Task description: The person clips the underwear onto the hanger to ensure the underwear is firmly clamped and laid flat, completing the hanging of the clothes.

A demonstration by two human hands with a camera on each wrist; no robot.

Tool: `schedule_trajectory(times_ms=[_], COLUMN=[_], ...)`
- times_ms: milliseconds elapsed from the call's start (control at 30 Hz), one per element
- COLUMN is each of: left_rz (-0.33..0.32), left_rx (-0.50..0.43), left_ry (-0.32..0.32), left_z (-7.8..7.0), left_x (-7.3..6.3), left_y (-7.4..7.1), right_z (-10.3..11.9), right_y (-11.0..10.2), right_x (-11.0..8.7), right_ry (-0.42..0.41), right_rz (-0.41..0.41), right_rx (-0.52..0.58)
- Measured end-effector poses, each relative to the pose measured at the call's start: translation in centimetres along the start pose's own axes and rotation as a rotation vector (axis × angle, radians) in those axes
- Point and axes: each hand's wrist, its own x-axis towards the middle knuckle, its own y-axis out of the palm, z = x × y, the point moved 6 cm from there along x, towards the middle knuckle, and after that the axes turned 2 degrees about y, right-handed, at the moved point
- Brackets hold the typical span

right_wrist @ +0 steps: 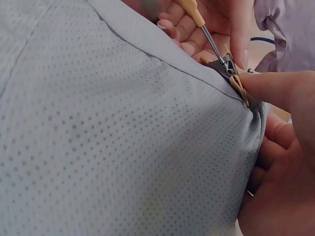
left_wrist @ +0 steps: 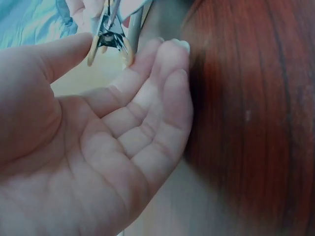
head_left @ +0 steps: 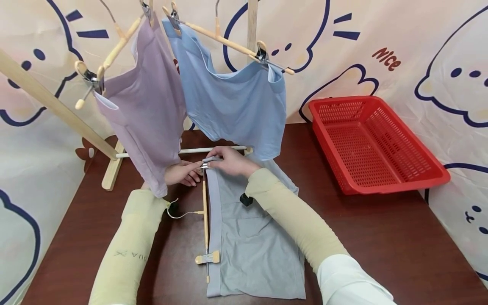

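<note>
Grey shorts (head_left: 259, 250) lie on the table, waistband to the left, beside a wooden clip hanger (head_left: 206, 212). My left hand (head_left: 182, 173) pinches the handles of the hanger's far clip (left_wrist: 110, 39) between thumb and fingers. My right hand (head_left: 232, 161) holds the far waistband corner at that clip. In the right wrist view, the right thumb presses near the clip's jaws, fingers behind the perforated cloth. The near clip (head_left: 207, 257) sits at the waistband's other end. The hanger's hook (head_left: 176, 215) points left.
Purple shorts (head_left: 146, 101) and blue shorts (head_left: 236, 97) hang from clip hangers above my hands. A wooden rack pole (head_left: 57, 106) slopes down at left to its foot (head_left: 113, 169). A red plastic basket (head_left: 381, 182) stands at the right on the dark table (head_left: 366, 241).
</note>
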Motion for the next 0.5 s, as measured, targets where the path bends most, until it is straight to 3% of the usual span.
schedule_trajectory(times_ms=[300, 500], left_rz=[-0.019, -0.039], left_rx=[0.017, -0.025], left_ry=[0.027, 0.053], left_z=[0.70, 0.21], left_x=[0.09, 0.14], left_y=[-0.18, -0.39], right_z=[-0.57, -0.35], right_y=[0.25, -0.16], right_x=[-0.21, -0.18], right_ry=[0.005, -0.003], right_rz=[-0.008, -0.034], right_rx=[0.006, 0.014])
